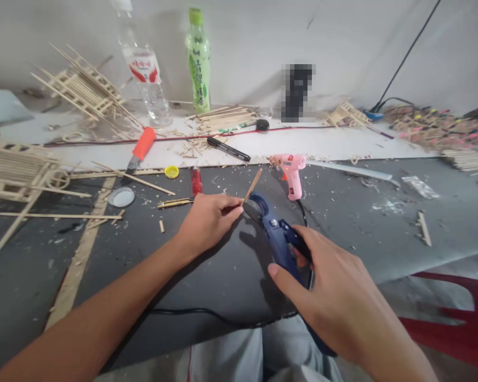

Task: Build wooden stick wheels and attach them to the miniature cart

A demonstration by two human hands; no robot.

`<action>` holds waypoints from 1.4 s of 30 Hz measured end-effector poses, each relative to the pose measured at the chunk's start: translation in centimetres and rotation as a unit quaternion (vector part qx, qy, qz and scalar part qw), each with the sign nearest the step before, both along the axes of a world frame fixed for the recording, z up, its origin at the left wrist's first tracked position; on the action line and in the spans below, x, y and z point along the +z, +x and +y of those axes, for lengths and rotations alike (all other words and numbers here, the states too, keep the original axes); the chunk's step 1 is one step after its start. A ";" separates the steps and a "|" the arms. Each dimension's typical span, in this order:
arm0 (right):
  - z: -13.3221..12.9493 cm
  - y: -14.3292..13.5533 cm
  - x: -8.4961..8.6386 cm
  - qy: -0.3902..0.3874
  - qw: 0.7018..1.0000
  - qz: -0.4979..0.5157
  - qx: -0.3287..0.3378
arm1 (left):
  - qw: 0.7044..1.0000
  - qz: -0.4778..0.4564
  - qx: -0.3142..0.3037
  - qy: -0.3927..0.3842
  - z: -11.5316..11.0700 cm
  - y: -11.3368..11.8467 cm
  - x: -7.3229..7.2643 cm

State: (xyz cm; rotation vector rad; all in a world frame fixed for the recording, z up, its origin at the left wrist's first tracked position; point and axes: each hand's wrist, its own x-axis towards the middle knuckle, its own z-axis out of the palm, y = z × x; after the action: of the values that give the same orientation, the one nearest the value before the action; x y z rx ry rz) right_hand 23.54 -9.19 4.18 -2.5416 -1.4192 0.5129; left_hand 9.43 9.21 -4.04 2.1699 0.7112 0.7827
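Note:
My left hand [213, 220] pinches a short, thin wooden stick [252, 187] between thumb and fingertips, its free end pointing up and away. My right hand [322, 289] is wrapped around the handles of blue hand shears [276, 231]. The curved jaws of the shears lie just right of the stick's lower end; whether they touch it I cannot tell. Beyond the shears a pink hot glue gun [293, 172] rests on the dark table. A red-handled tool [196, 182] lies behind my left hand.
Wooden stick models [18, 170] and loose sticks [59, 216] cover the left. An orange-handled blade [144, 144], black marker [228, 149], yellow cap [171, 172] and white lid [121, 197] lie around. Two bottles [198, 66] stand behind. A black cable [199, 312] crosses the front; a red chair [454, 329] stands right.

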 end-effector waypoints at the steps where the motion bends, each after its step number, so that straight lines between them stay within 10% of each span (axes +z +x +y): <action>1: 0.4 -0.4 0.1 -0.012 1.000 -0.002 0.008 | 1.000 0.004 -0.001 0.003 0.0 0.0 0.1; 42: 3.5 -2.3 3.4 -0.094 0.992 -0.069 0.045 | 0.998 0.041 0.043 0.008 -0.7 0.7 0.4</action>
State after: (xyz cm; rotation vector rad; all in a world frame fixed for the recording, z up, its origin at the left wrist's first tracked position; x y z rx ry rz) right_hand 21.20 -5.67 7.59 -2.7167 -1.6091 0.5168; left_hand 10.12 8.46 -3.64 2.2088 0.8486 0.7484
